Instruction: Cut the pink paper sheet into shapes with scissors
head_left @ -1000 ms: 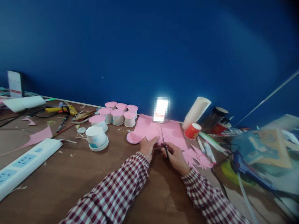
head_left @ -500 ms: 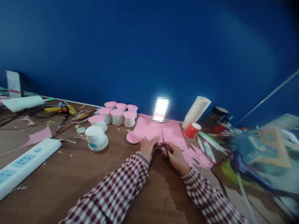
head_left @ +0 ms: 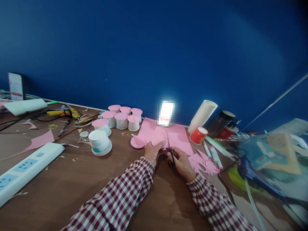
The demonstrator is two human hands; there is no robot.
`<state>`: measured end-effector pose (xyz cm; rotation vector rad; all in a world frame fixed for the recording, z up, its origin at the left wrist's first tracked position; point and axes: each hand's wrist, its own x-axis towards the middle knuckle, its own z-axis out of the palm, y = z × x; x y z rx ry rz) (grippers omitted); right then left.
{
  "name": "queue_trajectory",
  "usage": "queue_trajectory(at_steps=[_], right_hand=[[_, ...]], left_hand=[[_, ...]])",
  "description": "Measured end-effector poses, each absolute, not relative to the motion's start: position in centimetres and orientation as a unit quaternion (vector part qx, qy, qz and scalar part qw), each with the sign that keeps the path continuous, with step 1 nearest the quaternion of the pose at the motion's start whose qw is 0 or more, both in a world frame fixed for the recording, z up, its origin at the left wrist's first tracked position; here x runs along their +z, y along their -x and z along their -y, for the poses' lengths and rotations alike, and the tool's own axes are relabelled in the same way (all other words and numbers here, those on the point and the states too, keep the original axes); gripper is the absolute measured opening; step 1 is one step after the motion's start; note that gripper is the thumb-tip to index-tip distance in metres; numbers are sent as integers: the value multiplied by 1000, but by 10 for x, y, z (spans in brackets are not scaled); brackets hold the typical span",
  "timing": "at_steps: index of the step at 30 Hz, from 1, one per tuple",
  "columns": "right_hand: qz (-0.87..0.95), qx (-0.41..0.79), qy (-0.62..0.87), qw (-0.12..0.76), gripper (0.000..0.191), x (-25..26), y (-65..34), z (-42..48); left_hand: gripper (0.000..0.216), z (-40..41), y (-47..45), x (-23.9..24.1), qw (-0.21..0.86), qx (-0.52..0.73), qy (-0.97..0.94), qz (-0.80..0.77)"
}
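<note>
Fingers [head_left: 159,146] of the left hand [head_left: 151,153] are pinching the near edge of the pink paper [head_left: 154,131], pressing it flat on the desk [head_left: 72,183], while the right hand [head_left: 181,163] is gripping scissors [head_left: 169,145] that are biting into that paper.

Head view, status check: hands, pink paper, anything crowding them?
Left hand pinches pink paper on table. Right hand grips scissors, blades over the sheet. Pink scraps lie beside it, red cup beyond.

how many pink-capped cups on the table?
7 pink-capped cups: back row left, middle, right; second row left, middle, right; one at front left, beside the plain white cup. Others could hide behind them.
</note>
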<state>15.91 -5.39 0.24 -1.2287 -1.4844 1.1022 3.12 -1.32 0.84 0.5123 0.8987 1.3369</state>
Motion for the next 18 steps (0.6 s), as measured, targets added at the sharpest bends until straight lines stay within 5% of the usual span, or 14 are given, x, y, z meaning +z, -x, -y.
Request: queue_trajectory(at_steps=[18], right_hand=[[605,433,501,442,36,3,-159,54]], left_hand=[[33,13,-31,10,662,591,-223,-403]])
